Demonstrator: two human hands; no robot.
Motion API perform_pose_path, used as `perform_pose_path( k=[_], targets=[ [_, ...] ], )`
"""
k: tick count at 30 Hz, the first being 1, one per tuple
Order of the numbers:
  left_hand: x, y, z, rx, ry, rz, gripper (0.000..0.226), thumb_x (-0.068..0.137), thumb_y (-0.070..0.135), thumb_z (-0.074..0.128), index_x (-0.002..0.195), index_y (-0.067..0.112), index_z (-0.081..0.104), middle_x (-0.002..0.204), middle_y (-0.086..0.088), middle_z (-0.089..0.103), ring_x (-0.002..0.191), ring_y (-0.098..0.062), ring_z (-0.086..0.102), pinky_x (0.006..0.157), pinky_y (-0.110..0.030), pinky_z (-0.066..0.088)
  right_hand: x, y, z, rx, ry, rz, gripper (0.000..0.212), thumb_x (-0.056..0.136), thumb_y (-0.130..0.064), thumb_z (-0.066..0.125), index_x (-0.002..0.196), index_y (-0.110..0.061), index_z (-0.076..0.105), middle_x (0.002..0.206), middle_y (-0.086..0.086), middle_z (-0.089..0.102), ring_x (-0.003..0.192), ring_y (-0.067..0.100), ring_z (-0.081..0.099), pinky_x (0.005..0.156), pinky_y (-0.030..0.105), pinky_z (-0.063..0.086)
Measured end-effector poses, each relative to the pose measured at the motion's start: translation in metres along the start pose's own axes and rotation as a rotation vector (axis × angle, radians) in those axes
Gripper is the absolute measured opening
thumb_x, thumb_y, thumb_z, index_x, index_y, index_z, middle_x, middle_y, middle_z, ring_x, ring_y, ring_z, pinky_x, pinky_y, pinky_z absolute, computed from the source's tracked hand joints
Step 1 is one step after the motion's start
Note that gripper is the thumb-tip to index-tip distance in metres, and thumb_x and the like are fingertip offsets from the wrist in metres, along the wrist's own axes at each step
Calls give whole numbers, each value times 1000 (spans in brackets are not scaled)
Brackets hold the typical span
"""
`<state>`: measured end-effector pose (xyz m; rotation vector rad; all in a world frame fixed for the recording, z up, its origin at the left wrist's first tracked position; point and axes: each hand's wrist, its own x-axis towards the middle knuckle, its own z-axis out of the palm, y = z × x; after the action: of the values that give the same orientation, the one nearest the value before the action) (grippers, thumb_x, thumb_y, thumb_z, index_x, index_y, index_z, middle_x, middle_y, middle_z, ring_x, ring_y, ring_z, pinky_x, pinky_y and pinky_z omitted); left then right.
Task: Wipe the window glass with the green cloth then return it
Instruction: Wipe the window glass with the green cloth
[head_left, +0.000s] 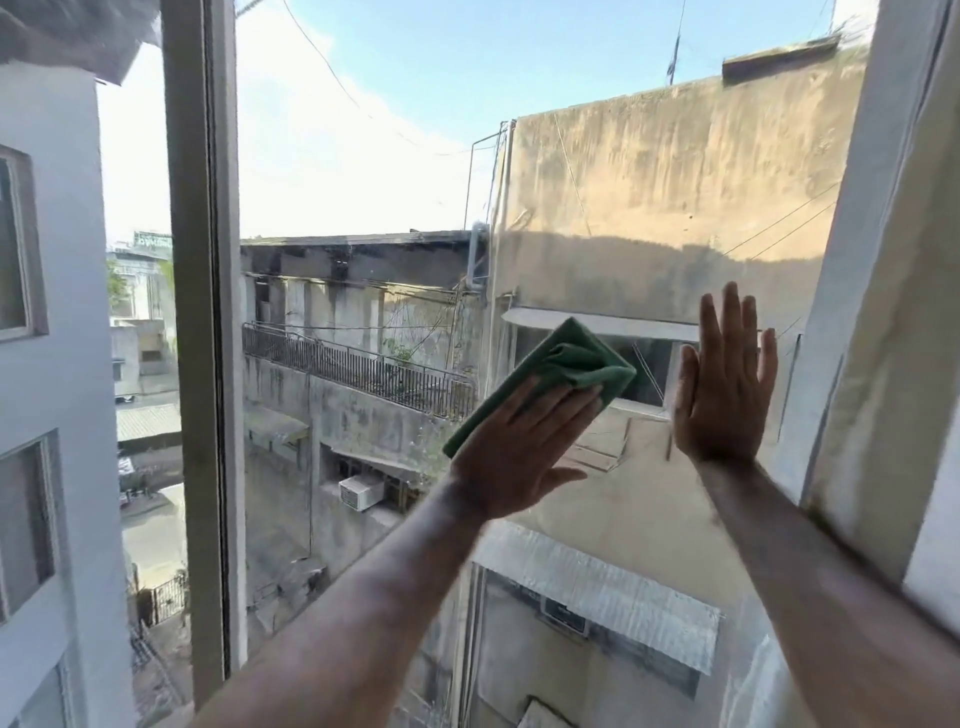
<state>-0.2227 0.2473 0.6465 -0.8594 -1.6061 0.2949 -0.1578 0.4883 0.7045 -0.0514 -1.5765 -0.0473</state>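
Note:
The green cloth (569, 358) is crumpled and pressed flat against the window glass (363, 171) at mid height, right of centre. My left hand (519, 447) lies over the cloth's lower part, palm on it, fingers stretched up and to the right. Part of the cloth sticks out above the fingertips and below the wrist. My right hand (724, 384) is spread flat on the glass just right of the cloth, fingers pointing up, holding nothing. A narrow gap separates the two hands.
A grey vertical frame post (202, 312) bounds the pane on the left, with an open gap beyond it. The white window frame (862, 291) stands close on the right, beside my right forearm. Buildings and sky show through the glass.

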Motion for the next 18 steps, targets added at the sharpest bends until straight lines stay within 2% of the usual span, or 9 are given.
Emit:
perform_pose_path(
  k=[3,5,6,8,10,12,14,16,18],
  targets=[
    [-65,-39,-3,70,-20,-30,84,104,69,28,164,11,19,174,-11,17,160,-29,17,129,-51,18,-3,-1,1,-2,-1,5,55,115,-24,34,169,-16,26,178,11,23,167,26,19,134,55,22],
    [-84,-90,-10,93,-9,-33,82,105,65,34,164,9,22,172,-13,21,160,-31,20,127,-54,24,-5,-3,1,5,-6,8,56,115,-24,33,169,-16,25,179,11,22,167,26,18,134,56,21],
    [-86,-118,-14,83,7,-92,80,105,61,36,163,7,22,172,-15,22,159,-32,20,127,-56,26,-5,-4,2,3,-7,7,56,115,-25,32,169,-16,24,179,11,22,167,26,18,134,55,21],
    [-78,-170,-24,17,66,-333,77,106,54,35,163,4,20,171,-18,21,160,-34,17,127,-58,23,-4,-4,3,-10,-8,5,56,115,-24,32,170,-16,24,179,11,21,167,26,18,134,55,21],
    [-51,-202,-34,-43,139,-596,74,107,51,30,164,5,17,172,-16,20,161,-29,12,130,-55,17,-3,-4,3,-10,-2,11,56,114,-22,34,169,-15,26,178,11,23,167,27,19,134,55,21],
    [-9,-212,-39,-60,214,-792,73,107,52,25,164,6,17,173,-12,20,161,-26,12,130,-53,16,-4,-5,3,-10,11,7,56,114,-21,36,168,-14,28,178,12,24,167,28,21,134,55,21],
    [39,-199,-47,-68,249,-918,79,105,59,14,163,7,21,172,-11,23,160,-26,18,130,-52,18,-2,-5,3,-1,11,11,56,113,-20,36,168,-13,29,178,13,25,166,29,21,135,54,19],
    [77,-168,-50,-92,251,-852,86,101,64,6,162,6,25,171,-11,26,159,-28,21,130,-52,18,-1,-5,3,-4,2,17,56,113,-21,36,168,-13,29,178,13,24,166,29,21,135,54,19],
    [97,-117,-40,-85,209,-603,88,101,67,9,162,6,27,171,-12,27,159,-29,21,130,-53,17,-2,-2,0,-6,-5,15,55,114,-22,33,168,-13,28,178,13,24,166,29,21,135,54,19]
  ],
)
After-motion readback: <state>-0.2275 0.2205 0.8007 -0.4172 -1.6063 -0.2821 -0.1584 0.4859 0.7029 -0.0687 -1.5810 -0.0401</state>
